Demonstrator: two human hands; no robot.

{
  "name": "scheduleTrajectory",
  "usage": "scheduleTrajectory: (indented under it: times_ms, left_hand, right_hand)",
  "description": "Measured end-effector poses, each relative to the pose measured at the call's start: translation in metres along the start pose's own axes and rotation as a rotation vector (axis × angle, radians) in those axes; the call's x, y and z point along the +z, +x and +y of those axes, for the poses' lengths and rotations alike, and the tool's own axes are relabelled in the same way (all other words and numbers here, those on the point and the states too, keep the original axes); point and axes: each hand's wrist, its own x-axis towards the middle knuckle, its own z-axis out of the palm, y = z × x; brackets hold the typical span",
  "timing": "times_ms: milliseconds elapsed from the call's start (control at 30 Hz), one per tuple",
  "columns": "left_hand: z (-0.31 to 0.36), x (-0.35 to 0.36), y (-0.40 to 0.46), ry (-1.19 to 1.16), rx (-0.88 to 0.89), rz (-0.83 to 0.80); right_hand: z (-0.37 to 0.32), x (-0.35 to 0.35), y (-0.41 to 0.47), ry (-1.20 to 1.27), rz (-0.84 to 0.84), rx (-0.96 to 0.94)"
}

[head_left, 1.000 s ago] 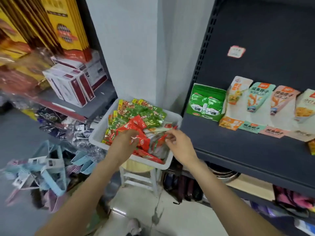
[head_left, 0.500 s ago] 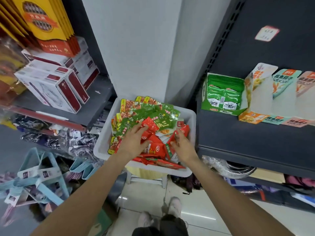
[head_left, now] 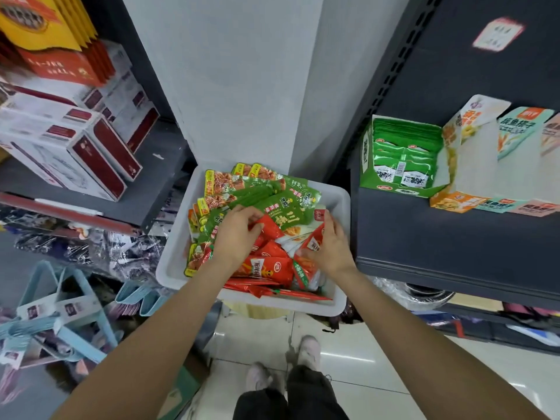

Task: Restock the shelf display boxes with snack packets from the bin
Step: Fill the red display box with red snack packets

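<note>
Your snack packets (head_left: 266, 204), red and green, lie heaped in the white bin (head_left: 339, 201) at the frame's centre. Your left hand (head_left: 235, 234) pinches a red packet (head_left: 268, 227) in its grip; your right hand (head_left: 330, 247) holds another red packet (head_left: 312, 242). At two o'clock, on the dark shelf (head_left: 439, 237), stands a green display box (head_left: 400, 156), packets inside.

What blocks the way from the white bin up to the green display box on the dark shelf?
Nothing visible does. The white plastic bin sits left of and below the dark shelf, and the green cardboard display box stands open-topped near its left edge.
</note>
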Motion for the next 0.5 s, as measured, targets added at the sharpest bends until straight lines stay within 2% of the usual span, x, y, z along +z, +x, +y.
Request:
scheduleTrajectory:
  times_ms: [167,300,500]
  left_hand:
    - [0.008,-0.011,-0.008,-0.068,0.058,-0.01]
    - [0.015,-0.022,-0.013,-0.224,0.058,0.015]
    - [0.042,-0.049,-0.023,-0.355,0.114,0.128]
  right_hand:
    - [-0.002,-0.013,-0.002,0.029,0.106,-0.138]
    - [-0.011,-0.034,-0.008,-0.043,0.176,-0.223]
    - [-0.034,-0.062,-0.022,-0.038,0.123,-0.344]
